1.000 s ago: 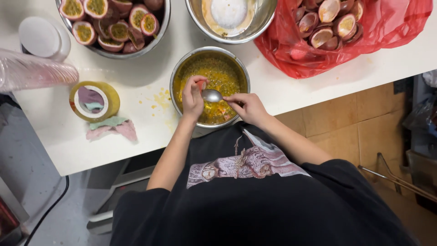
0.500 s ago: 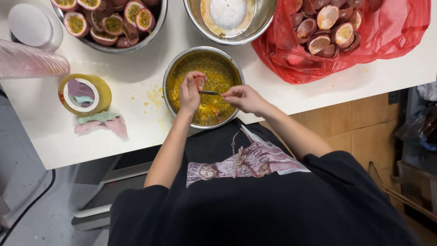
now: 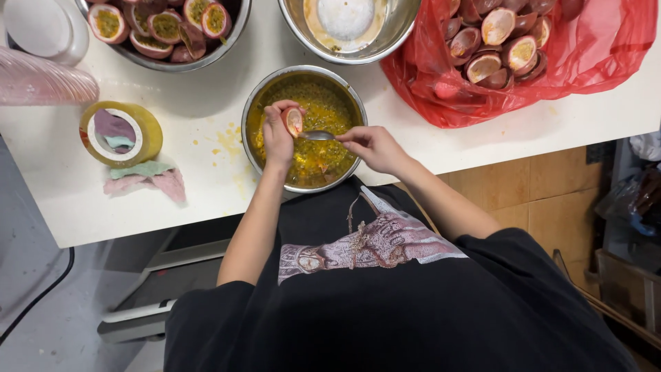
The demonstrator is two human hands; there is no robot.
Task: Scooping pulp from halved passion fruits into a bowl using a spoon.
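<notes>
Left hand (image 3: 277, 138): gripping a halved purple passion fruit shell (image 3: 293, 120) over the round steel bowl of yellow pulp (image 3: 258, 103).
Right hand (image 3: 372, 146): pinching a metal spoon (image 3: 318, 136), its tip touching the shell.
Nearby: red plastic bag of emptied shells (image 3: 606, 41) sitting beside the bowl.

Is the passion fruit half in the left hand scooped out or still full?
Scooped out: passion fruit half shows pale bare flesh, no seeds visible.

A red plastic bag (image 3: 585, 62) of emptied fruit shells, a bowl of halved passion fruit (image 3: 169, 31), a roll of yellow tape (image 3: 122, 134) — crumpled tissue (image 3: 144, 180) beside it — crowd the white surface (image 3: 206, 200).
</notes>
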